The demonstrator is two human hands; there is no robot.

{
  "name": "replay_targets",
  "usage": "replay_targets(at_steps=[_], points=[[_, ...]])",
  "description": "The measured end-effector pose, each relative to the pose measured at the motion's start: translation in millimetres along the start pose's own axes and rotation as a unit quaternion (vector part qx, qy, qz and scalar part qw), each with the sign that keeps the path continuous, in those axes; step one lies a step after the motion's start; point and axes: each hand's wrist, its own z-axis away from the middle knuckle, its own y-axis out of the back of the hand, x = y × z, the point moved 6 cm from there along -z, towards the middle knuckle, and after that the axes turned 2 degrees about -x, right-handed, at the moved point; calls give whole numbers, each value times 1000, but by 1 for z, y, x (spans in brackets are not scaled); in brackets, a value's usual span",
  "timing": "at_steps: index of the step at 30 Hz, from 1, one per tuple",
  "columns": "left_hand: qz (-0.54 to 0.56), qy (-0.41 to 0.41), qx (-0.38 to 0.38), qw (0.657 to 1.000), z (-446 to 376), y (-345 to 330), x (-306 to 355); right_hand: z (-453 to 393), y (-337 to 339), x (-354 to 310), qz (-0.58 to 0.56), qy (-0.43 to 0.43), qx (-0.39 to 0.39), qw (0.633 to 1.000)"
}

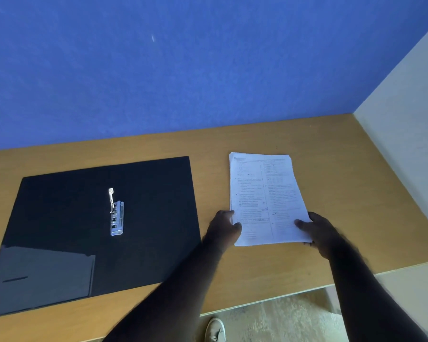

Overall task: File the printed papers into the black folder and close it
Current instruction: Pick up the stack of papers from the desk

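Your left hand [224, 227] grips the near left edge of the printed papers [266, 196], with the thumb lying on top of the sheet and the other fingers hidden under or behind the stack. Your right hand [318, 232] grips the near right corner of the same stack in the same manner: the thumb presses on the top page and the fingers go below. So both hands are closed on the papers, one on each side, and the stack is between them.

The papers are a thin stack of white sheets with small print in two columns; the text is too small to read. The stack stretches away from you, and its far end seems to rest on the wooden table [344, 169]. I cannot tell if the near end is lifted from the table or lies flat.

To the left of your left hand, just beside the wrist, the black folder [59, 218] lies open and flat on the table. Its metal clip [116, 214] sits in the middle, with the lever raised. The inner pocket [42, 275] of the folder is at the near left corner. The folder and the papers do not touch.

Behind the table stands a blue wall [158, 70].
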Motion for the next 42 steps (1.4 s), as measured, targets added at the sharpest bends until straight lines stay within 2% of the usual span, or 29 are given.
replay_targets(at_steps=[7,11,16,20,22,26,30,34,42], points=[[143,5,56,988,-8,48,4,34,-12,-18,-54,86,-44,994],[290,53,4,956,-16,71,0,50,-36,-16,-84,119,-86,986],[376,2,-15,926,-14,105,1,64,-65,-13,-119,134,-154,972],[384,-65,-29,921,-2,116,13,63,-72,-28,-77,147,-214,963],[388,-106,-34,915,4,118,23,66,-70,-48,-67,165,-218,959],[390,-187,-53,900,16,120,54,73,-56,-91,-79,231,-171,954],[355,-223,-42,907,26,128,80,84,-41,-119,-91,318,-107,938],[301,-232,-47,924,29,126,84,94,-39,-125,-121,364,-84,920],[229,-192,-26,954,24,111,57,90,-54,-111,-134,350,-66,925]])
